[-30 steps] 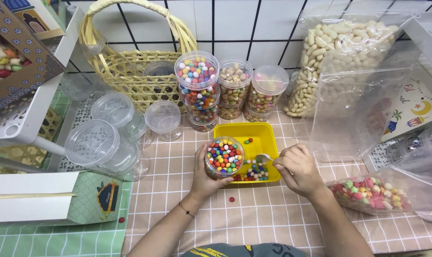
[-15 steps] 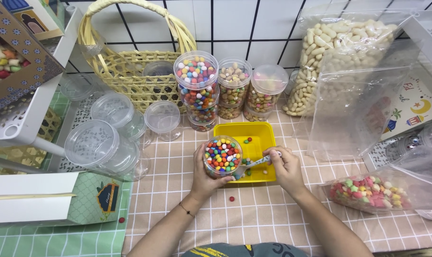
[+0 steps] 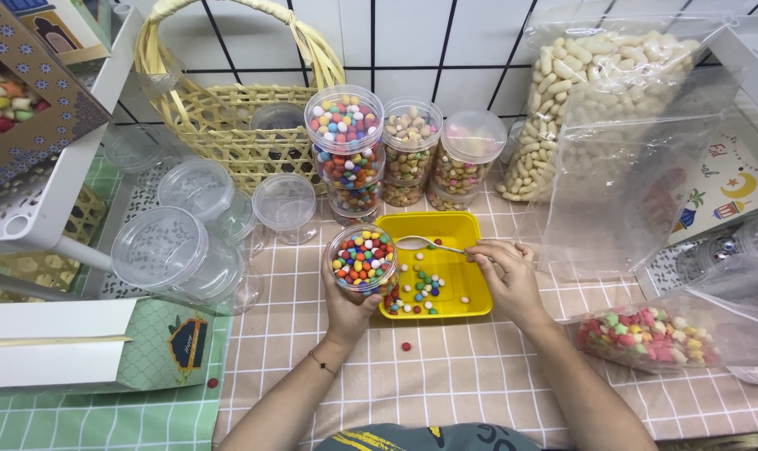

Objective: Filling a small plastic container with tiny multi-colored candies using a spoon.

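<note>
The spoon (image 3: pixel 429 244) has lifted out of the tray (image 3: pixel 433 225) and now points its empty bowl toward the jar (image 3: pixel 362 259), held level in the right hand (image 3: pixel 504 271), whose fingers pinch its handle. The left hand (image 3: pixel 346 305) wraps the jar from below, holding it upright, brimful of coloured candies, over the tray's near-left corner. Loose candies (image 3: pixel 421 288) lie in the tray between the hands. One red candy (image 3: pixel 406 346) lies on the worktop (image 3: pixel 446 376) just below the left hand.

Clear plastic jar (image 3: pixel 362 260), glossy yellow tray (image 3: pixel 462 227), metal spoon (image 3: pixel 419 243)
</note>
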